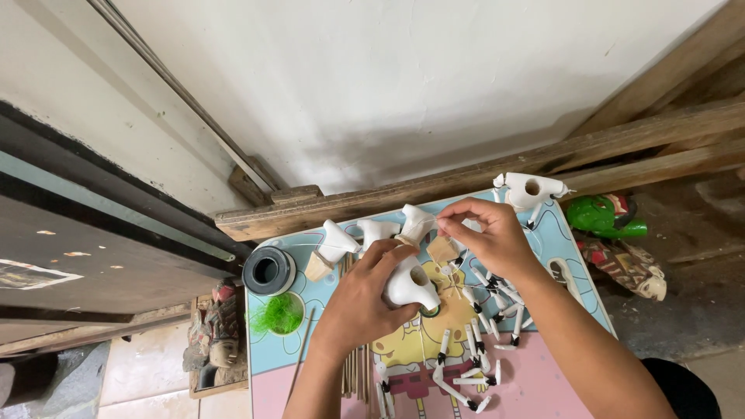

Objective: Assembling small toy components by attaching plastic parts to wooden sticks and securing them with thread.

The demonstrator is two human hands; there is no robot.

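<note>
Hands: your left hand (361,299) grips a white puppet body (410,285); your right hand (490,237) pinches thread.
Done: four white bodies (372,231) stand finished.
Left: loose limbs (473,372) wait unattached.

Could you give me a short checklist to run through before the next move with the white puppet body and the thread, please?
1. White puppet body held firm in the left hand: ok.
2. Right hand pinching the thin thread at its fingertips: ok, though the thread is barely visible.
3. Thread passed through the body's hole: cannot tell.
4. Loose white arm pieces within reach on the small table: ok.
5. Other white bodies standing clear of the hands: ok.
6. Roll of tape on the table edge, not overhanging: cannot tell.
</note>
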